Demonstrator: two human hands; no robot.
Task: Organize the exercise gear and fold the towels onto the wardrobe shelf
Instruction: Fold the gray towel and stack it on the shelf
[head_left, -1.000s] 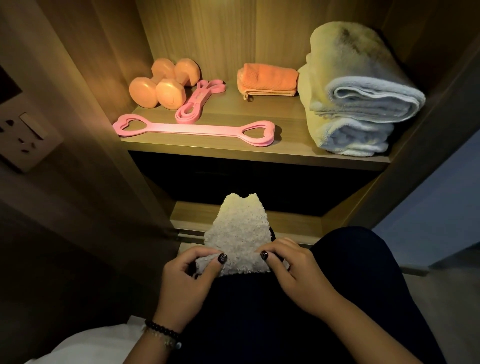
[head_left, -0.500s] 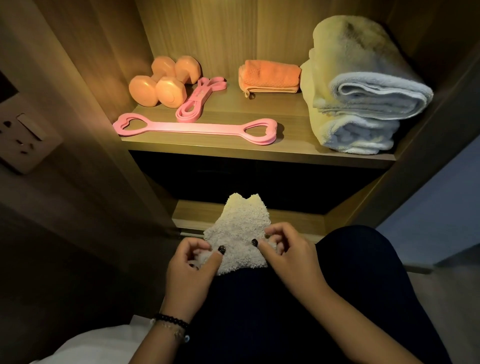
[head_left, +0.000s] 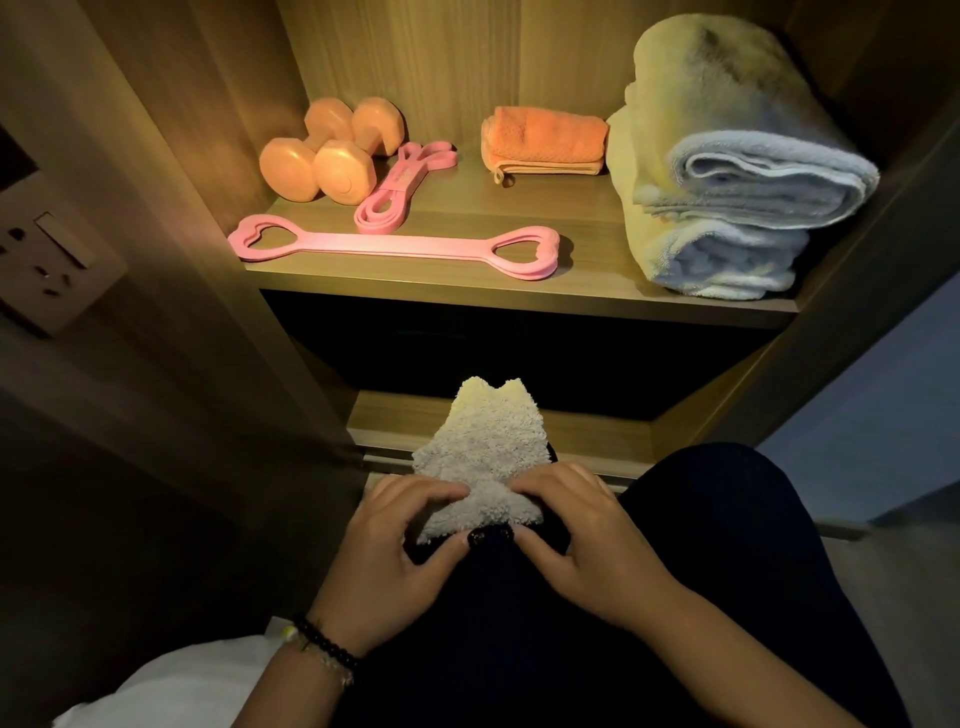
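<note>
On the wardrobe shelf (head_left: 519, 296), 2 dumbbells (head_left: 332, 150) sit side by side at the back left. Just right of them a looped band (head_left: 402, 187) lies at a slant. A long strap with 2 heart-shaped ends (head_left: 395, 248) lies along the front edge. A small folded cloth (head_left: 545, 140) lies at the back centre, and a stack of folded towels (head_left: 727, 166) fills the right end. Below the shelf, a fluffy towel (head_left: 483, 457) lies on the person's lap (head_left: 701, 519), under the left hand (head_left: 395, 561) and right hand (head_left: 587, 545).
</note>
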